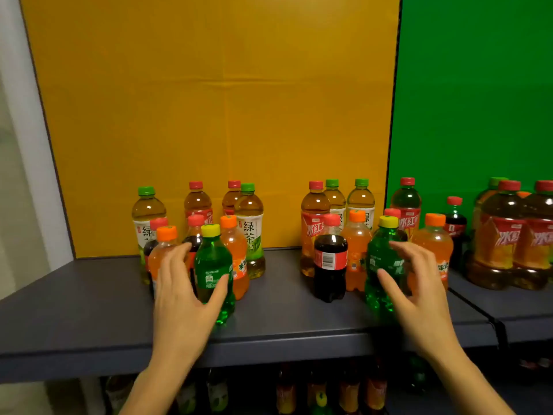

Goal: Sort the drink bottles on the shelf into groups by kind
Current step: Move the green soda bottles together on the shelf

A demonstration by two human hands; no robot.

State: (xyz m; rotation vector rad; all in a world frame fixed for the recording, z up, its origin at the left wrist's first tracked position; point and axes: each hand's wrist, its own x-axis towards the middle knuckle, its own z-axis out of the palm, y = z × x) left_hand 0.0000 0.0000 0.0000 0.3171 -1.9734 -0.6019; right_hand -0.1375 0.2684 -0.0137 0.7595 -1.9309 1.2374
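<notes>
left hand: spread wide beside left green bottle — thumb on it, not gripped
right hand: spread open at right green bottle — nothing gripped

One wide head-worn view faces the shelf straight on, tilted slightly down, so near that its front edge spans the lower frame and the yellow panel fills the upper left
</notes>
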